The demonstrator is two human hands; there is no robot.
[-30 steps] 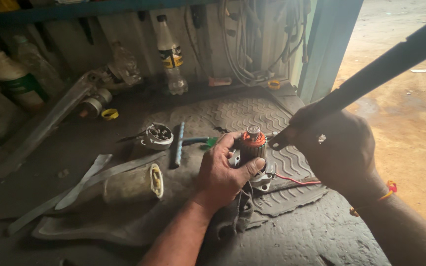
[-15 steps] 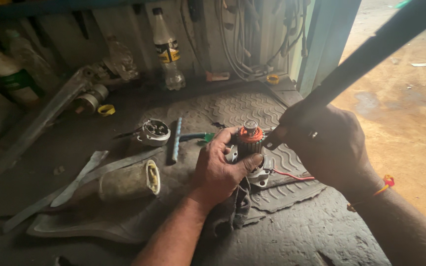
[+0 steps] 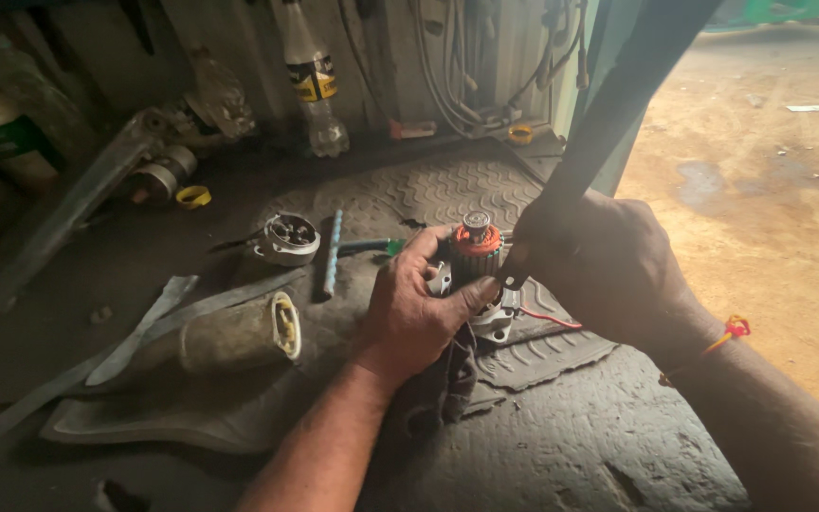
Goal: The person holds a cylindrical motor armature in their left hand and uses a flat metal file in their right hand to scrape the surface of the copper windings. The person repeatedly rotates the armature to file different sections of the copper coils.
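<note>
My left hand grips a small motor armature with an orange band and a metal shaft end, held upright on a ribbed rubber mat. A dark rag hangs under that hand. My right hand is closed round a long dark bar that rises to the upper right; its lower end touches the right side of the armature. A red wire trails out from the part's base.
A cylindrical motor housing lies at the left on flat metal strips. A round end cap and a screwdriver lie behind. Bottles stand along the back wall with cables. Sandy ground at right.
The view has shifted slightly; the long bar now stands steeper. Both hands stay on the armature and bar in about the same place.
</note>
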